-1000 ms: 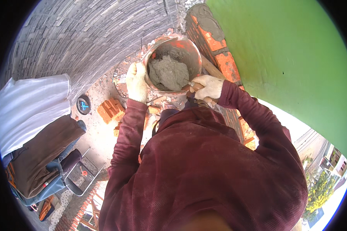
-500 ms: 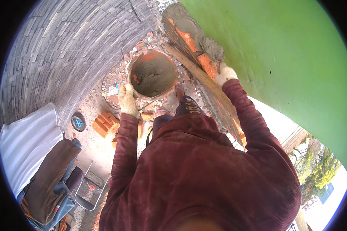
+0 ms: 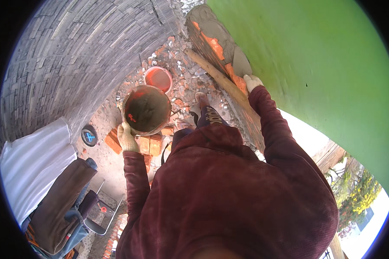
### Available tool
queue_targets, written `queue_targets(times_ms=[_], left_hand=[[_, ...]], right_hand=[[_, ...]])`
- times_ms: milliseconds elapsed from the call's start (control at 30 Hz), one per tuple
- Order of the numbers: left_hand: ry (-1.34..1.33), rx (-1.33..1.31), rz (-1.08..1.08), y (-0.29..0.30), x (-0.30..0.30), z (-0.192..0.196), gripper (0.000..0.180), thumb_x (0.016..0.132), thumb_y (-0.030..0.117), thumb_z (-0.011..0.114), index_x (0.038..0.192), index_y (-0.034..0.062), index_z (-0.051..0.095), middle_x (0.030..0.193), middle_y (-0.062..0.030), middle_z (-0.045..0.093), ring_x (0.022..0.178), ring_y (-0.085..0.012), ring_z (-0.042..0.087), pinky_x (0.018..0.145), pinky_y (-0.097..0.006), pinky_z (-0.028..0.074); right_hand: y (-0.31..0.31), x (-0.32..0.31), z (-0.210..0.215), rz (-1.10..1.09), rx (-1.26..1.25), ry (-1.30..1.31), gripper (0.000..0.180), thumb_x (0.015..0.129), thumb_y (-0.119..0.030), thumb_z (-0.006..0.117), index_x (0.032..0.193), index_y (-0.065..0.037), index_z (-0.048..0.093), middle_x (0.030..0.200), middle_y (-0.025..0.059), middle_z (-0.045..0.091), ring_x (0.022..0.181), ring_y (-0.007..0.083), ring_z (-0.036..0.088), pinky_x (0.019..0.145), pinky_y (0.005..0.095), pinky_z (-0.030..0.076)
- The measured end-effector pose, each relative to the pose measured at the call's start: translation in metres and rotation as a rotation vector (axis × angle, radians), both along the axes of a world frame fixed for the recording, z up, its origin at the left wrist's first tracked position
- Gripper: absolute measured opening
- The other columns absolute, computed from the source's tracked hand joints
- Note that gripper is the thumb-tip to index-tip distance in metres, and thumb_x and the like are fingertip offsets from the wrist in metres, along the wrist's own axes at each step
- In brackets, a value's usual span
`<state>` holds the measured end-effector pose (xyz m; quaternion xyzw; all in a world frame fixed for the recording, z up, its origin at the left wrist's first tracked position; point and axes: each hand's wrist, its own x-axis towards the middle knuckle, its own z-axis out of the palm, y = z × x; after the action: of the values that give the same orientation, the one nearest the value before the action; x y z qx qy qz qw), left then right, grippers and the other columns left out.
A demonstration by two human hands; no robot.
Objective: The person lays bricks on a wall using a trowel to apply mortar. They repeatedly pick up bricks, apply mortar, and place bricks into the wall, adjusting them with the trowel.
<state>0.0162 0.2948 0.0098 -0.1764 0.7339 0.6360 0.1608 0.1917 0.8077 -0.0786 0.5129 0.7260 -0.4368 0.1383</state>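
Left hand [image 3: 127, 137]: fingers grasp the bucket's [image 3: 160, 128] rim; its round mouth lies just beyond them.
Mortar [image 3: 148, 111]: grey, inside.
Right hand [image 3: 253, 82]: fingers clenched on the trowel [image 3: 241, 64], smooth blade ahead.
Brick wall [image 3: 215, 47]: rough, orange, beyond these fingers.

I see a grey strip-textured wall [image 3: 86, 56] on my left, a smooth green wall [image 3: 315, 64] right, pale rubble-strewn floor [image 3: 106, 166] below.
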Motion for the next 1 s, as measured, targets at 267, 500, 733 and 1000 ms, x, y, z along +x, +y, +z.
queue_targets(times_ms=[267, 500, 733, 1000], left_hand=[[-0.015, 0.048, 0.168, -0.024, 0.014, -0.006, 0.025, 0.107, 0.029, 0.060, 0.089, 0.0115, 0.058, 0.066, 0.0063, 0.052, 0.055, -0.0047, 0.043, 0.054, -0.022, 0.035], [-0.088, 0.093, 0.157, -0.007, 0.012, -0.001, 0.021, 0.104, 0.024, 0.064, 0.088, 0.0102, 0.063, 0.073, 0.0053, 0.059, 0.060, -0.0060, 0.050, 0.059, -0.022, 0.042], [-0.032, 0.092, 0.061, 0.005, 0.019, 0.013, 0.018, 0.106, 0.024, 0.062, 0.104, 0.0071, 0.068, 0.088, 0.0026, 0.068, 0.071, -0.0063, 0.060, 0.066, -0.024, 0.050], [0.028, 0.248, -0.046, 0.023, 0.002, 0.019, 0.023, 0.107, 0.026, 0.060, 0.118, 0.0059, 0.066, 0.103, 0.0007, 0.068, 0.089, -0.0086, 0.063, 0.079, -0.027, 0.053]], right_hand=[[0.005, 0.032, -0.028, 0.245, 0.078, -0.052, 0.057, 0.097, -0.044, 0.047, 0.124, 0.002, 0.066, 0.129, 0.0317, 0.063, 0.126, 0.0432, 0.059, 0.108, 0.0473, 0.045], [0.015, -0.052, -0.036, 0.234, 0.213, -0.130, 0.054, 0.098, -0.042, 0.044, 0.122, 0.002, 0.067, 0.127, 0.0328, 0.063, 0.125, 0.0460, 0.058, 0.109, 0.0499, 0.045], [0.017, 0.048, -0.028, 0.322, 0.123, -0.250, 0.061, 0.093, -0.045, 0.046, 0.123, 0.004, 0.067, 0.122, 0.0316, 0.067, 0.117, 0.0437, 0.063, 0.102, 0.0478, 0.047], [0.018, 0.080, 0.044, 0.371, 0.169, -0.381, 0.053, 0.092, -0.040, 0.054, 0.131, -0.006, 0.066, 0.128, 0.0232, 0.067, 0.120, 0.0396, 0.064, 0.104, 0.0470, 0.049]])
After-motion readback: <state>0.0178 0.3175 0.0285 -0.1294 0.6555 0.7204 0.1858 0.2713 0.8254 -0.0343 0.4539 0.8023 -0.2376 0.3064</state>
